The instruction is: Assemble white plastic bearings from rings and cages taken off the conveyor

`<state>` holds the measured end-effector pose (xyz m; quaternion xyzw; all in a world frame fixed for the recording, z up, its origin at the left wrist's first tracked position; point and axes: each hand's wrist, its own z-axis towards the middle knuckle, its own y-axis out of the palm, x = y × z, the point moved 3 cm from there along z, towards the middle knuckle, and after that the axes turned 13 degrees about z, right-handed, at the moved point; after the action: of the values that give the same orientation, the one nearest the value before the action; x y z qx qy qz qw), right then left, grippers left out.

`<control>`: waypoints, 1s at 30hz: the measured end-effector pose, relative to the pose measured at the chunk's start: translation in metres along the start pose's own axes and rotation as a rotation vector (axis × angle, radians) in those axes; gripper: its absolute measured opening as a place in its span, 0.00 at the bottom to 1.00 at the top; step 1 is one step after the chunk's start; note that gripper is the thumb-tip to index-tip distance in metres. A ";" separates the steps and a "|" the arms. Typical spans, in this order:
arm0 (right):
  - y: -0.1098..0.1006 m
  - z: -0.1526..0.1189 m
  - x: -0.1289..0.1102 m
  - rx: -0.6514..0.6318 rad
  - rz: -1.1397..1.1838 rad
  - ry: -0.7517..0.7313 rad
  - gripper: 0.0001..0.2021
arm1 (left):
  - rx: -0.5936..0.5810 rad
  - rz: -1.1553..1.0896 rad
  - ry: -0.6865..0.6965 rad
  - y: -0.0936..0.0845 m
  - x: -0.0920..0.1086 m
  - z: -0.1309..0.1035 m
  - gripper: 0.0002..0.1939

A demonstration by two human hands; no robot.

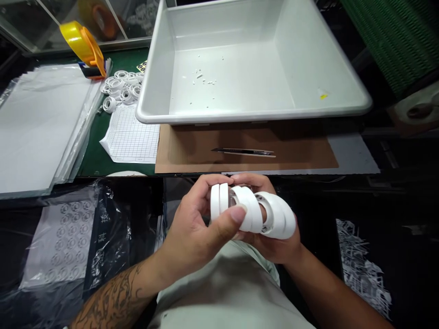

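Note:
Several white plastic rings (252,210) sit in a row between my two hands, held up over my lap just in front of the table edge. My left hand (202,219) is closed around the rings at the left end, its thumb lying across their front. Under and behind the tilted rings at the right end, my right hand (283,242) is wrapped, its palm partly hidden by them. A slim knife or tweezer-like tool (245,152) lies on the brown cardboard (192,160) beyond my hands.
A large white tray (254,114) with small white scraps stands behind the cardboard. To the left are a pile of white rings (120,87), grid paper (132,137), a yellow tape dispenser (84,48) and bagged sheets (37,123). White scraps (363,269) lie at the lower right.

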<state>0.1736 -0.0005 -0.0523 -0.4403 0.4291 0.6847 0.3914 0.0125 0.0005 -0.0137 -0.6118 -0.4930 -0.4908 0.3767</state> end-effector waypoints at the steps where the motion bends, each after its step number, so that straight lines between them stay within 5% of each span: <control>1: 0.000 0.000 0.000 0.001 -0.003 0.000 0.29 | -0.005 -0.007 -0.002 0.001 0.000 0.000 0.19; 4: -0.001 0.000 0.000 0.007 -0.013 0.003 0.29 | -0.009 -0.031 0.006 0.001 -0.002 0.000 0.18; 10: -0.003 0.000 0.002 -0.040 -0.115 -0.187 0.08 | 0.053 0.038 0.032 -0.008 -0.010 -0.004 0.22; 21: 0.003 0.015 0.008 -0.082 -0.012 -0.162 0.12 | 0.160 0.175 0.095 -0.022 -0.011 -0.004 0.23; 25: -0.004 0.018 0.009 0.027 0.055 -0.214 0.13 | 0.282 0.306 0.038 -0.070 -0.008 -0.002 0.25; 30: -0.024 0.017 0.022 0.055 0.043 -0.117 0.11 | 0.601 0.891 0.119 -0.184 0.033 0.040 0.33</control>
<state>0.1846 0.0272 -0.0745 -0.3792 0.4336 0.7054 0.4131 -0.1566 0.0880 0.0047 -0.5979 -0.2823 -0.1547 0.7341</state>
